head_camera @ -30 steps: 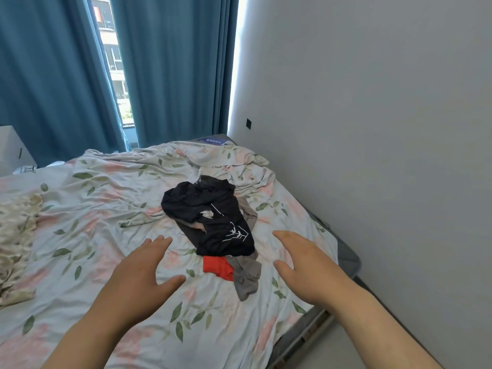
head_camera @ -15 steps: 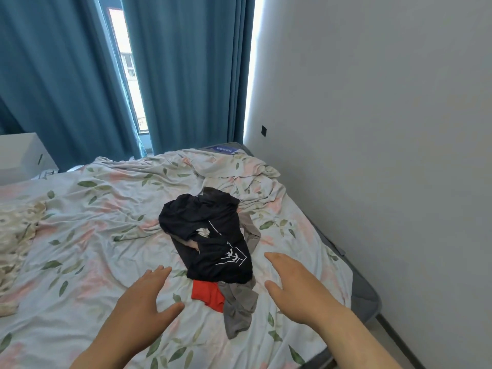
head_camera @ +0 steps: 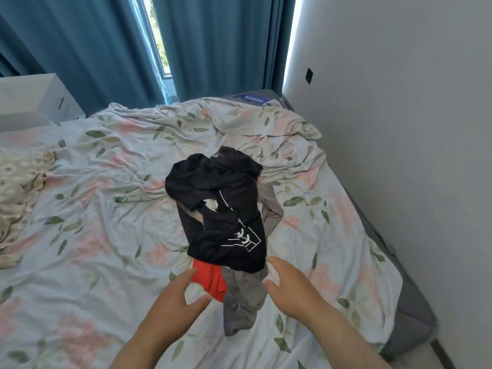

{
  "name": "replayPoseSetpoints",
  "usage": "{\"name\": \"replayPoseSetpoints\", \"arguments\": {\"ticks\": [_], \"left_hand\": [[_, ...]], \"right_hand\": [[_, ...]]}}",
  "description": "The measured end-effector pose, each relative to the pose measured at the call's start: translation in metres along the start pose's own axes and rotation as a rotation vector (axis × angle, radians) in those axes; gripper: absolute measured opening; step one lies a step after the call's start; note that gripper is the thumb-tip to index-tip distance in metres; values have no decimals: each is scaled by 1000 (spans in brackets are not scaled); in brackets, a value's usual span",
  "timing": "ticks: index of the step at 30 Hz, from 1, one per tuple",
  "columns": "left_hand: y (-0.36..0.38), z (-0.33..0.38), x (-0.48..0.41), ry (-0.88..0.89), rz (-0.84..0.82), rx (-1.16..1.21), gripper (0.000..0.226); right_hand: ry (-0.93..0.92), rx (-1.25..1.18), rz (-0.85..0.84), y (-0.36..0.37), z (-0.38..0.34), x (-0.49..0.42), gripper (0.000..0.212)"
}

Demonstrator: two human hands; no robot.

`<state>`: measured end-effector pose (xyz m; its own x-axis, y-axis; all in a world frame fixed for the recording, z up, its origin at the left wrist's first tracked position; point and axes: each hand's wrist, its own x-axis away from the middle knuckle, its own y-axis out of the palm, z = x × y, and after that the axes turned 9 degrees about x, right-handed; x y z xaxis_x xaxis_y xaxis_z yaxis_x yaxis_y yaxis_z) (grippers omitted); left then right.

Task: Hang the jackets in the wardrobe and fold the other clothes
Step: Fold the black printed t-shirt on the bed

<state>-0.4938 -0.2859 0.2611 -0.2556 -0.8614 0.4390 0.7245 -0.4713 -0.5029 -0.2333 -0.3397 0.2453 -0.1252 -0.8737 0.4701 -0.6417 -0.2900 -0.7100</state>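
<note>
**A:** Where are the clothes (head_camera: pixel 229 198)?

**B:** In a heap mid-bed on a floral sheet (head_camera: pixel 106 209). A black top (head_camera: pixel 213 182) with white print lies uppermost. A red piece (head_camera: pixel 210 280) pokes out at its 7 o'clock. A grey piece (head_camera: pixel 242 302) trails from its 6 o'clock toward the viewer.

**A:** And the hands?

**B:** Both come in from the bottom edge, spread open and holding nothing. The left hand (head_camera: pixel 173 296) is at the red piece's 8 o'clock, just beside its edge; I cannot tell whether it touches. The right hand (head_camera: pixel 292 286) is at the grey piece's 3 o'clock, close to the black top's hem.

**A:** Anything around the bed?

**B:** Blue curtains (head_camera: pixel 93 35) at 12 o'clock, a white cabinet (head_camera: pixel 29 97) at 10, a pale wall (head_camera: pixel 399 102) at 3.
</note>
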Motion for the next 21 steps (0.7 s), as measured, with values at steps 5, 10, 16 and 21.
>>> {"name": "replayPoseSetpoints", "arguments": {"ticks": [5,10,16,21], "left_hand": [[37,-62,-64,-112,10,45,74],[64,-118,-132,-92,29,76,68],[100,-146,-219,-24,91,70,81],[115,-166,-262,-43,72,59,91]], "right_hand": [[63,-30,-106,77,31,-75,61],[6,48,-58,135,50,-158,59],[83,131,-26,176,53,-243,73],[107,122,90,189,74,-262,61]]}}
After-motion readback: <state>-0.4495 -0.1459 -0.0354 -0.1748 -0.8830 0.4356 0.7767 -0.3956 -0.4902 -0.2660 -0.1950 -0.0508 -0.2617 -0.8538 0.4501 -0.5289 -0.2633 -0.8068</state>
